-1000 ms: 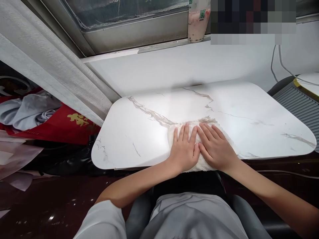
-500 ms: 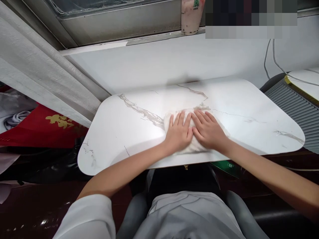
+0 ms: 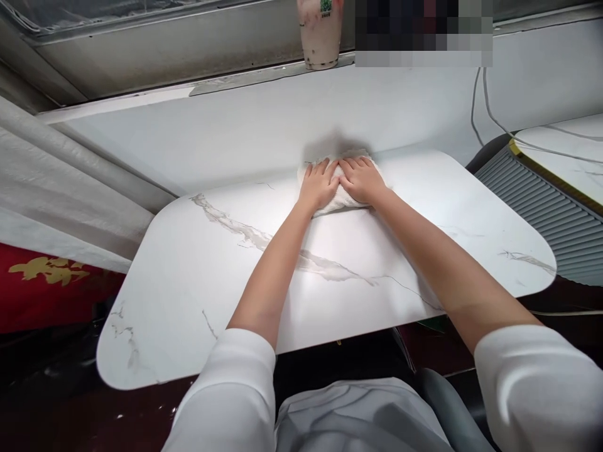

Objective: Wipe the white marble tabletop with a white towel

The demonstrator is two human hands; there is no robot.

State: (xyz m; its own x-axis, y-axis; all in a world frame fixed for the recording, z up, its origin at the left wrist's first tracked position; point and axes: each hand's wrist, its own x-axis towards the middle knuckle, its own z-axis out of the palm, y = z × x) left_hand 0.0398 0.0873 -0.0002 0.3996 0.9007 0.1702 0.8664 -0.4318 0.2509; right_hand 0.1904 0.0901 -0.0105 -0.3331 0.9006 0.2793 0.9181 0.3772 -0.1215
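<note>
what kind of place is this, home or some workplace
Most likely a lived-in room at home, though a small office is possible. A marble-pattern table stands under a window sill that holds a takeaway drink cup, a grey curtain hangs at the left, and both hands press a white cloth on the tabletop.

Left hand (image 3: pixel 318 186) and right hand (image 3: pixel 362 180) lie flat, side by side, on white cloth (image 3: pixel 340 199). Cloth sits at far edge of marble table (image 3: pixel 198 276). Drink cup (image 3: pixel 321 32) stands on far sill.

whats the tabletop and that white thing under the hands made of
Tabletop: looks like glossy marble or marble-look slab, white with grey veins and a sheen; real stone or print cannot be told. The cloth under the left hand and right hand: soft fluffy fabric, fuzzy edges, probably terry or microfibre.
</note>
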